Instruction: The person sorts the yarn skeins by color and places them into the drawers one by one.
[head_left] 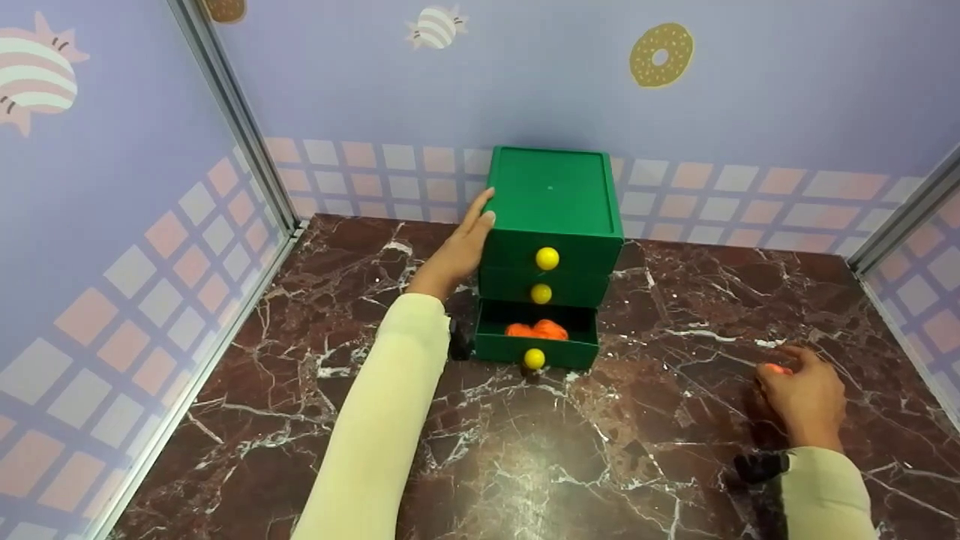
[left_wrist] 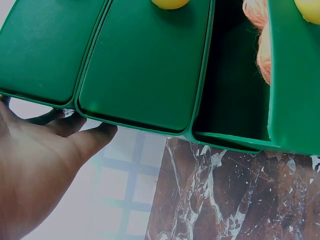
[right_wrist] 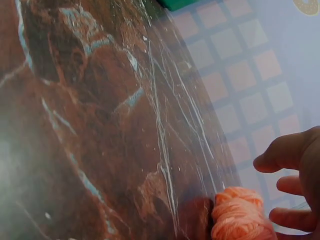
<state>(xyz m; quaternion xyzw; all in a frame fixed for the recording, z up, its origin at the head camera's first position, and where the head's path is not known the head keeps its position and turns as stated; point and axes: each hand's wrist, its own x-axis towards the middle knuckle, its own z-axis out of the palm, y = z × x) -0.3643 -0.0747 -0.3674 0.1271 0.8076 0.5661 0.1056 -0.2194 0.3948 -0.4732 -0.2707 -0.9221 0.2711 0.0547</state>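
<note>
A green three-drawer cabinet (head_left: 553, 191) with round yellow knobs stands against the back wall. My left hand (head_left: 463, 244) rests along its left side, fingers extended and thumb near the front edge. The bottom drawer (head_left: 495, 346) is pulled out, and orange balls of yarn (head_left: 550, 329) lie inside it. At the right of the table, my right hand (head_left: 808, 394) is over another orange ball of yarn (right_wrist: 242, 217). In the right wrist view its thumb and fingers are spread, with fingertips right beside the yarn.
The brown marbled tabletop (head_left: 525, 465) runs between patterned panels on the left, back and right. A metal corner strip (head_left: 247, 127) rises at the left. Both upper drawers, the top one with a yellow knob (head_left: 547, 259), are closed.
</note>
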